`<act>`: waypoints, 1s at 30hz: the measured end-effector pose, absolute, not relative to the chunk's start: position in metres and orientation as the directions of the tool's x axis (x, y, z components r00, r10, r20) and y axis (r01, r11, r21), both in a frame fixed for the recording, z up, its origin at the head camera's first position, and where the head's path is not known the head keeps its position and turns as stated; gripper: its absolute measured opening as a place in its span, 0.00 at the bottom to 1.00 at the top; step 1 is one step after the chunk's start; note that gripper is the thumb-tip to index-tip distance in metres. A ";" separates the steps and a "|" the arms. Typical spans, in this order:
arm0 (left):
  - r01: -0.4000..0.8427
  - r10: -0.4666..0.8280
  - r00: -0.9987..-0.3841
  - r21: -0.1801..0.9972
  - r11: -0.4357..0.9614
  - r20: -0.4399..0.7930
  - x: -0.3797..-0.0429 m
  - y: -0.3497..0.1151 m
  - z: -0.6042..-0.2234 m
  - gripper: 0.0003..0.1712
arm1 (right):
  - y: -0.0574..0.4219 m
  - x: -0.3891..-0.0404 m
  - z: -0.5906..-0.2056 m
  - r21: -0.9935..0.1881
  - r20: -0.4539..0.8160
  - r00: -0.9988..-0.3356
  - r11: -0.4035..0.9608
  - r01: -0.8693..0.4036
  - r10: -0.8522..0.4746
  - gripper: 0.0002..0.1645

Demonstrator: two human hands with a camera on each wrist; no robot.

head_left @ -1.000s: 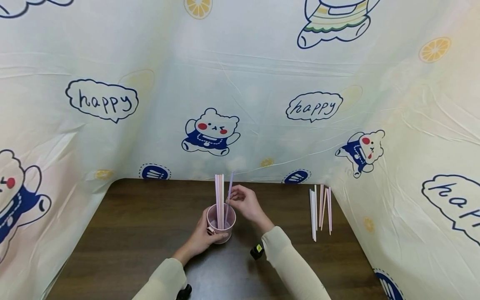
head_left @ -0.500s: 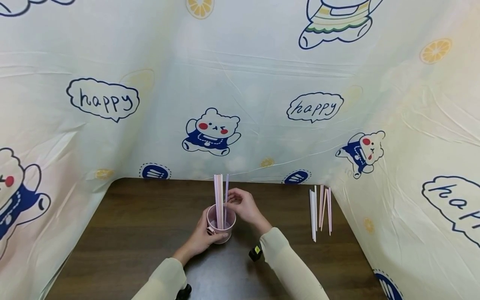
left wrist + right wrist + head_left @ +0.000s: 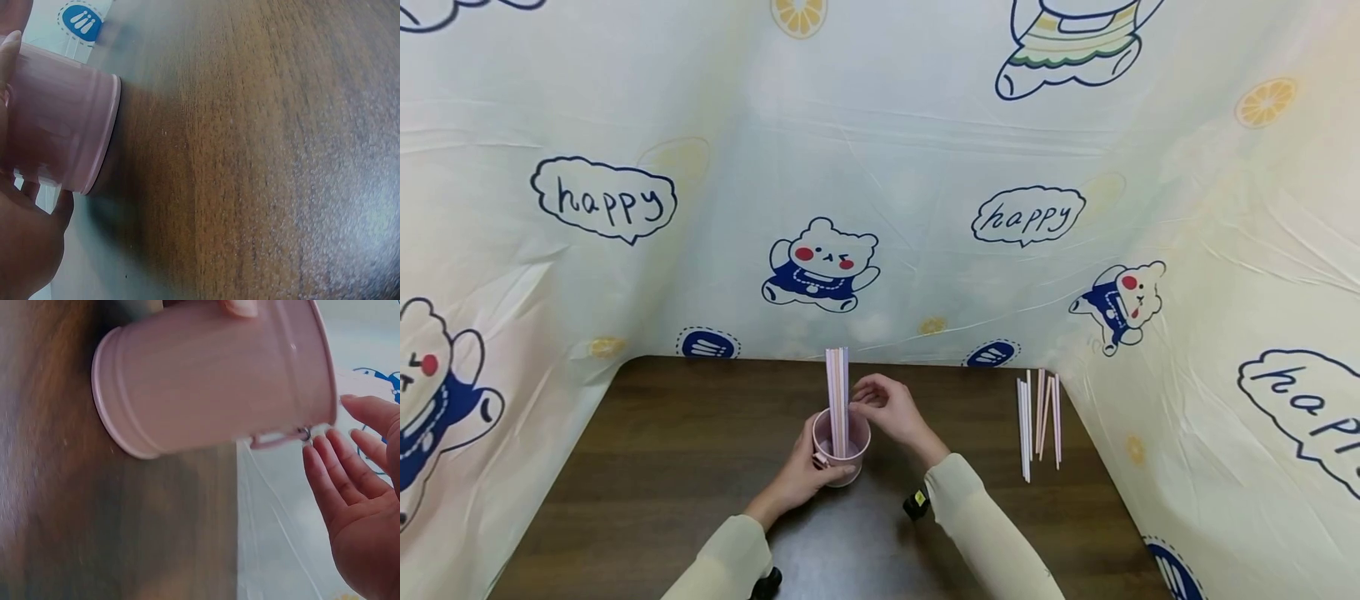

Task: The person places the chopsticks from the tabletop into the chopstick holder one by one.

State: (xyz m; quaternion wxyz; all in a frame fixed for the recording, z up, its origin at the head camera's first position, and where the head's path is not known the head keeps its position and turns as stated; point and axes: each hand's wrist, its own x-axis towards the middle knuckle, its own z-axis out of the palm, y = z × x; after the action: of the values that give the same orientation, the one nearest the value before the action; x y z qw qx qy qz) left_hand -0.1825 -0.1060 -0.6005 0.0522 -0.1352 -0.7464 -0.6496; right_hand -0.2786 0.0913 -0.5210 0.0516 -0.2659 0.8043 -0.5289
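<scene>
A pink cup, like a small bucket with a side handle, is upright at the middle of the table. My left hand grips it from the left, thumb across the near wall. In the left wrist view, that hand's fingers lie along the cup wall. Several pale pink and lilac straws stand in the cup, their tops well above the rim. My right hand is beside the right of the rim, holding nothing. Its fingers are loosely extended in the right wrist view.
Several more straws, white and pink, lie loosely side by side on the right of the dark wood table. A printed cloth hangs behind the table and along both sides.
A lilac straw in my right hand tilted inward and joined the bundle in the cup. My right fingers have let go of it. The left hand kept its hold on the cup.
</scene>
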 end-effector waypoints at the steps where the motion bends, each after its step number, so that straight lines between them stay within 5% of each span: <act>1: 0.272 0.132 -0.958 0.954 0.122 0.256 -0.182 -0.106 -0.601 0.58 | 0.094 -0.279 -0.521 -0.869 0.209 -0.852 0.309 -0.387 -0.480 0.18; 7: 0.265 0.125 -0.960 0.955 0.134 0.249 -0.182 -0.107 -0.603 0.59 | 0.112 -0.287 -0.515 -0.818 0.242 -0.859 0.381 -0.431 -0.450 0.14; 16: 0.278 0.135 -0.956 0.952 0.124 0.262 -0.181 -0.107 -0.603 0.59 | 0.153 -0.300 -0.511 -0.647 0.193 -0.889 0.627 -0.433 -0.415 0.23; 22: 0.289 0.139 -0.952 0.950 0.117 0.272 -0.181 -0.106 -0.602 0.59 | 0.191 -0.308 -0.523 -0.398 0.113 -0.927 0.838 -0.372 -0.358 0.30; 30: 0.292 0.131 -0.952 0.948 0.129 0.276 -0.181 -0.105 -0.604 0.58 | 0.241 -0.314 -0.545 -0.342 0.053 -0.972 0.911 -0.232 -0.228 0.38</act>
State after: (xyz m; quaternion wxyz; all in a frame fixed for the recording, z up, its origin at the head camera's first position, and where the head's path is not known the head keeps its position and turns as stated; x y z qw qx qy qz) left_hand -0.1812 -0.1051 -0.6036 0.0625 -0.1414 -0.7488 -0.6446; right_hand -0.3143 0.2410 -0.5453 -0.0058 -0.1177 0.9774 -0.1757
